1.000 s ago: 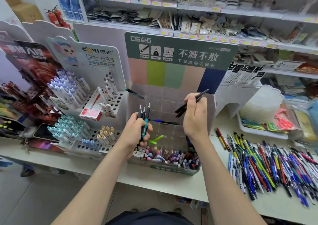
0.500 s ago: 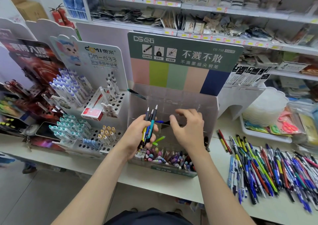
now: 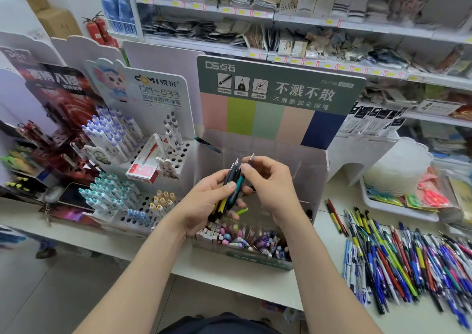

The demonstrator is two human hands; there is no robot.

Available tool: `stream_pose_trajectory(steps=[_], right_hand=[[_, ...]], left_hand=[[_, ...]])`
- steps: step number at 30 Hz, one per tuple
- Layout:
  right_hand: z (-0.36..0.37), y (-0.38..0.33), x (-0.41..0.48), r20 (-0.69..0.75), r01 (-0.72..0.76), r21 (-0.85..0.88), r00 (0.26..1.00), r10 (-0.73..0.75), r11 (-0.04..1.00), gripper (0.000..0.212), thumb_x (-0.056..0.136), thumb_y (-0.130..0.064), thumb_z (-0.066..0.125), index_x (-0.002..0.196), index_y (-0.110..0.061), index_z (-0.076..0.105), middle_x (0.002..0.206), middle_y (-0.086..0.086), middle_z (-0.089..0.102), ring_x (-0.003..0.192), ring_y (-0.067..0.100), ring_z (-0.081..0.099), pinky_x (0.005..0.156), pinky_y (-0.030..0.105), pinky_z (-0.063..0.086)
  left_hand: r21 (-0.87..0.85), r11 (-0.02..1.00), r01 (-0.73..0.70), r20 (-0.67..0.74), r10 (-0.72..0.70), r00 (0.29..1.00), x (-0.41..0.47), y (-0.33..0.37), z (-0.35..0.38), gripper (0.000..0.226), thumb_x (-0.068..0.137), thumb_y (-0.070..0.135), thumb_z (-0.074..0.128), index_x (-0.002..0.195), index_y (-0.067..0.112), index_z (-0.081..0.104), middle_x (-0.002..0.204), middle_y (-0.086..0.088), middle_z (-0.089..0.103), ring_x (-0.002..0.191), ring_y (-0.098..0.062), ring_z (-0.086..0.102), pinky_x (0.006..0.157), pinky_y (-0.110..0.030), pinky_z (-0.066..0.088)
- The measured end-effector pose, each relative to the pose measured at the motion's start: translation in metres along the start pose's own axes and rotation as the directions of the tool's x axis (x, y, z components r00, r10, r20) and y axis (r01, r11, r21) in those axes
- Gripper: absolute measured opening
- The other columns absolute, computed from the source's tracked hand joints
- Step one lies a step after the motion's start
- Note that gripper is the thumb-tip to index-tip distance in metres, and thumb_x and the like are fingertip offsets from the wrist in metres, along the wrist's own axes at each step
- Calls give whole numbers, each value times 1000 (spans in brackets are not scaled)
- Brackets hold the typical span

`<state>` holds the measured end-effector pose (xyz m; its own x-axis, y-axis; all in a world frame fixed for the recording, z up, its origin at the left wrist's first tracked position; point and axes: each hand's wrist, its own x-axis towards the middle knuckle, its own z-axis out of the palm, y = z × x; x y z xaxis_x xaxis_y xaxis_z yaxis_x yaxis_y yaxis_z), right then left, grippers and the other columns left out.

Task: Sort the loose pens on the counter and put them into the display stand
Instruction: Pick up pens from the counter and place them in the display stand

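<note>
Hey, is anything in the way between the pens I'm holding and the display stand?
Nothing visible does. The left hand grips the pens and the right hand pinches one directly above the open-topped display stand.

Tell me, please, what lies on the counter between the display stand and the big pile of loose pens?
In the head view, a few stray pens, red and yellow-and-black, lie on the counter between display stand and pile.

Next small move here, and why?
Probably the right hand pulls the one pen it pinches up out of the bundle and drops it into the display stand: the left hand grips the rest, close to the stand.
</note>
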<state>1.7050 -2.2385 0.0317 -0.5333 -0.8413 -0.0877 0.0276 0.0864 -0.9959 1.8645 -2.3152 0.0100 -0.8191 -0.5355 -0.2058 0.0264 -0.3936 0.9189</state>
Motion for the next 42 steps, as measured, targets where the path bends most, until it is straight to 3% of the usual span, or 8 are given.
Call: stream_pose_trajectory(steps=[5, 14, 18, 27, 31, 35, 39, 42], right_hand=[[-1, -2, 7, 65, 75, -251, 996, -61, 965, 43, 100, -20, 68, 139, -36, 61, 98, 12, 69, 77, 24, 72, 72, 41, 64], [-17, -25, 26, 255, 191, -525, 965, -61, 829, 11, 96, -38, 78, 97, -30, 85, 85, -14, 79, 82, 1, 71, 73, 21, 54], [-16, -30, 28, 250, 185, -496, 966, -64, 848, 14, 95, -39, 79, 89, -28, 83, 81, -10, 79, 82, 15, 73, 75, 37, 60], [-25, -41, 38, -162, 122, 19, 980, -117, 992, 9, 100, -14, 74, 102, -8, 80, 87, 9, 81, 82, 29, 81, 71, 40, 67], [-27, -37, 48, -407, 342, -161, 832, -378, 926, 12, 100, -23, 74, 107, -14, 80, 91, 0, 81, 83, 16, 80, 74, 38, 67], [-20, -29, 55, -165, 436, -544, 782, -601, 717, 12, 100, -23, 75, 104, -15, 81, 87, -7, 78, 75, 10, 73, 72, 34, 62], [-13, -21, 67, 199, 454, -695, 866, -458, 557, 16, 101, -15, 71, 114, -10, 79, 103, 3, 79, 90, 17, 70, 87, 36, 59], [-6, -17, 67, 230, 423, -798, 872, -432, 430, 26, 103, -16, 62, 125, -15, 75, 120, 4, 74, 111, 29, 62, 99, 47, 53]], left_hand=[[150, 989, 9, -20, -6, 1000, 0, 1, -2, 30, 112, 21, 52, 140, 16, 59, 105, -8, 67, 73, -17, 56, 50, -26, 42], [489, 872, 26, -40, -7, 999, 3, 24, -6, 23, 103, 19, 70, 125, 17, 62, 100, -21, 72, 72, -20, 55, 56, -31, 44], [475, 879, 51, -79, -15, 997, 4, 31, -7, 31, 99, 16, 74, 123, 15, 54, 98, -18, 77, 74, -25, 49, 56, -32, 38], [385, 919, 85, -214, 0, 977, 7, 26, -19, 23, 99, 15, 72, 116, 20, 58, 101, -10, 79, 73, -21, 57, 58, -35, 41], [295, 952, 79, -358, 33, 933, 12, 26, -21, 18, 103, 3, 58, 118, 15, 56, 99, -7, 80, 70, -17, 58, 53, -28, 42], [238, 970, 46, -400, 55, 915, 15, 31, -20, 29, 105, 2, 45, 128, 17, 56, 95, -9, 70, 65, -15, 53, 52, -28, 39], [215, 976, 23, -410, 69, 909, 16, 35, -17, 38, 103, -1, 38, 131, 16, 57, 90, -9, 64, 63, -15, 50, 54, -31, 39], [235, 972, 0, -413, 99, 905, 15, 36, -16, 36, 103, 0, 38, 128, 16, 59, 90, -9, 67, 65, -16, 53, 57, -32, 40]])
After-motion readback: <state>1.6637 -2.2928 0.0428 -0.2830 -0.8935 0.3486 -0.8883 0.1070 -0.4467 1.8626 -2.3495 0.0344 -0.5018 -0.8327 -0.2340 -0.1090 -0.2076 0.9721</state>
